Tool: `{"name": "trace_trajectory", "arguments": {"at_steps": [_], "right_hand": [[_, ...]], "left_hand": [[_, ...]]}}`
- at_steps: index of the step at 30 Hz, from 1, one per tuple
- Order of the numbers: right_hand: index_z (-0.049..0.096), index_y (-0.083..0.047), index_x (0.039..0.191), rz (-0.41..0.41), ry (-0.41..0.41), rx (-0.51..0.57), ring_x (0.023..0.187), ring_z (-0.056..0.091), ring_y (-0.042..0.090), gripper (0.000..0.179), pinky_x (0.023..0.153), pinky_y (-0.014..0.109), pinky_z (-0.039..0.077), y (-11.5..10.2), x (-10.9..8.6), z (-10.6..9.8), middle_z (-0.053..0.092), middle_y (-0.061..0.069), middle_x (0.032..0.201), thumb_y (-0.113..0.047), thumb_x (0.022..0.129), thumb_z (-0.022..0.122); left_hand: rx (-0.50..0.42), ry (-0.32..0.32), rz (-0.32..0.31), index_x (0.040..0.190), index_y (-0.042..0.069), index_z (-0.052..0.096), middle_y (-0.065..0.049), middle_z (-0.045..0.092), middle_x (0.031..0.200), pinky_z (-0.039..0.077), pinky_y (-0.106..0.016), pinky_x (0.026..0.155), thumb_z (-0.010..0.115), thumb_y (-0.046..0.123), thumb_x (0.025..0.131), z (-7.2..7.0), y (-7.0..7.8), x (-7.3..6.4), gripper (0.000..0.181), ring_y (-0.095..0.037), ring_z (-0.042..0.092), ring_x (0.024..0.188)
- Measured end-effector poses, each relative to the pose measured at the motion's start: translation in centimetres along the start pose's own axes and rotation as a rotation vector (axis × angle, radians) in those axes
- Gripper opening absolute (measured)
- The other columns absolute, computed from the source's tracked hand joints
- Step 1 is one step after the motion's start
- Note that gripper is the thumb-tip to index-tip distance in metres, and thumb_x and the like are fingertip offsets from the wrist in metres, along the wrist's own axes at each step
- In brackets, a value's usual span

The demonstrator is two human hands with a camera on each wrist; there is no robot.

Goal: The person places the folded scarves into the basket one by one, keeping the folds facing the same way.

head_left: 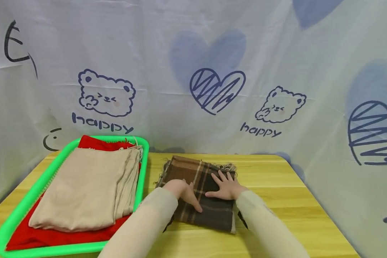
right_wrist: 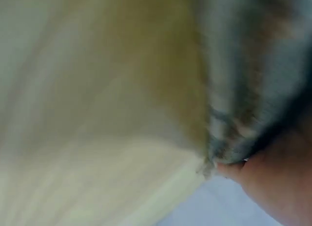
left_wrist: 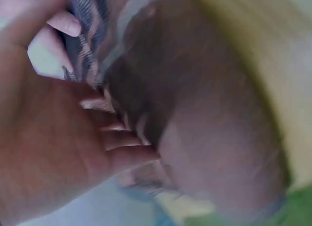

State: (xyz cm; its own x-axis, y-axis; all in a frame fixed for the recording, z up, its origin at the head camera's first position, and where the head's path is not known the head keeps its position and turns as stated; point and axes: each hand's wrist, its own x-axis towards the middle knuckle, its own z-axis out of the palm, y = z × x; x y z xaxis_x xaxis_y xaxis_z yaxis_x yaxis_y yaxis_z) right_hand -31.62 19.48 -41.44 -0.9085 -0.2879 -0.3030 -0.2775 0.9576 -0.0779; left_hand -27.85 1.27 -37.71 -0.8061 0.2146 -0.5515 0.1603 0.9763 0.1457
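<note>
A folded plaid scarf (head_left: 209,215) in brown and dark grey, with fringe along its edges, lies on the wooden table. My left hand (head_left: 182,193) is over its left part, thumb pointing across the cloth toward the right. In the left wrist view the fingers (left_wrist: 129,155) of that hand reach against the brown cloth, which bulges up large and blurred. On the right part of the scarf my right hand (head_left: 225,186) rests flat, its fingers spread. The right wrist view catches the scarf's side (right_wrist: 239,89) and part of the right hand (right_wrist: 278,177).
Left of the scarf stands a green-rimmed basket (head_left: 144,168). A folded beige cloth (head_left: 80,186) lies in it on top of red cloth (head_left: 96,236). Behind the table (head_left: 277,200) hangs a pale curtain (head_left: 161,118) printed with hearts and bears.
</note>
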Motion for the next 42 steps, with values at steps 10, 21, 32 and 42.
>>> {"name": "trace_trajectory", "arguments": {"at_steps": [10, 21, 32, 42], "right_hand": [[0.012, -0.02, 0.152, 0.075, -0.03, -0.009, 0.142, 0.008, 0.046, 0.089, 0.112, 0.058, 0.016, 0.2, -0.4, 0.4, 0.007, 0.013, 0.158, -0.073, 0.085, 0.036], [0.005, -0.017, 0.152, 0.247, -0.162, 0.015, 0.142, 0.004, 0.047, 0.094, 0.109, 0.064, 0.017, -3.1, -2.7, 0.4, 0.001, 0.017, 0.158, -0.076, 0.084, 0.03], [0.041, -0.014, 0.142, 0.07, -0.003, -0.14, 0.132, 0.041, 0.034, 0.07, 0.104, 0.054, 0.035, -3.9, -2.6, -2.1, 0.041, 0.012, 0.146, -0.06, 0.089, 0.046], [0.016, -0.022, 0.151, -0.08, -0.027, -0.106, 0.145, 0.008, 0.037, 0.065, 0.112, 0.056, 0.021, -1.0, 0.5, 0.7, 0.009, 0.007, 0.159, -0.052, 0.097, 0.035]], "left_hand": [[0.099, 0.101, -0.027, 0.15, 0.016, 0.02, -0.012, 0.011, 0.158, 0.022, -0.051, 0.114, 0.077, 0.052, 0.069, 0.4, 1.3, -1.4, 0.106, -0.033, 0.011, 0.145], [0.224, 0.064, 0.019, 0.151, 0.028, 0.014, -0.001, 0.007, 0.159, 0.035, -0.044, 0.108, 0.076, 0.041, 0.074, 0.1, -0.5, 0.6, 0.1, -0.025, 0.01, 0.146], [0.26, 0.195, 0.025, 0.15, 0.021, 0.021, -0.007, 0.016, 0.157, 0.02, -0.044, 0.116, 0.051, 0.024, 0.096, 0.2, 0.2, 1.2, 0.062, -0.028, 0.015, 0.145], [-0.019, 0.156, -0.003, 0.151, 0.029, 0.012, -0.003, 0.002, 0.159, 0.008, -0.049, 0.117, 0.042, 0.065, 0.088, 2.5, -2.1, 2.1, 0.079, -0.032, 0.0, 0.146]]}}
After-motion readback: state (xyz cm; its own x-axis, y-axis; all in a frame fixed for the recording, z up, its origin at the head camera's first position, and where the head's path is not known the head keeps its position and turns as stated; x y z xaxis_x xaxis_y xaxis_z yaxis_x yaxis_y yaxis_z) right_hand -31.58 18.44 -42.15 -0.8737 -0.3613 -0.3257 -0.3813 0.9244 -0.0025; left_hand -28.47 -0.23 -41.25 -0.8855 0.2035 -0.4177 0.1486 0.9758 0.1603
